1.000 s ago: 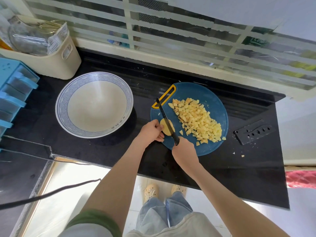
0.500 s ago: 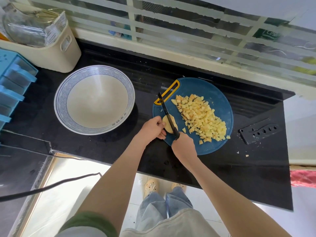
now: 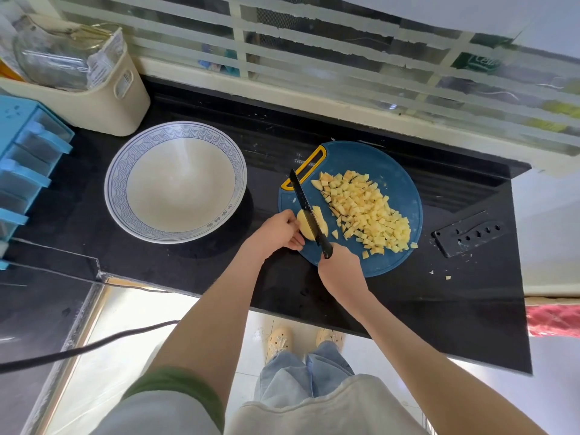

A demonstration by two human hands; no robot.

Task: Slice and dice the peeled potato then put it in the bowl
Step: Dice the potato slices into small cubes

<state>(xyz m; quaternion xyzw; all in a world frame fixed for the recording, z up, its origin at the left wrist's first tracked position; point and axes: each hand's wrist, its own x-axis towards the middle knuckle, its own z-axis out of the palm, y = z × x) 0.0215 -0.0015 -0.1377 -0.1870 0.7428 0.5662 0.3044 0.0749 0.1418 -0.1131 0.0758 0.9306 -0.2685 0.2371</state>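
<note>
The last potato piece [image 3: 309,226] lies on the lower left part of the round blue cutting board [image 3: 389,171], right of centre in the frame, with the black knife [image 3: 306,207] laid across it, tip toward the board's yellow handle. To cut it well, the blade should come straight down in even slices, the holding fingertips tucked back from the edge, and the piece should sit on a flat side so it cannot roll.

The left hand [image 3: 277,232] touches the piece's left edge, fingers curled against it to steady it. The right hand [image 3: 340,271], just below the piece at the board's lower rim, is clenched round the knife handle.

A heap of diced potato [image 3: 367,211] covers the middle of the board, just right of the blade. The patterned bowl [image 3: 116,183] stands left of the board on the black counter [image 3: 408,309], holding no potato yet. A few stray bits lie on the counter right of the board, near a black knife sheath [image 3: 467,233].
</note>
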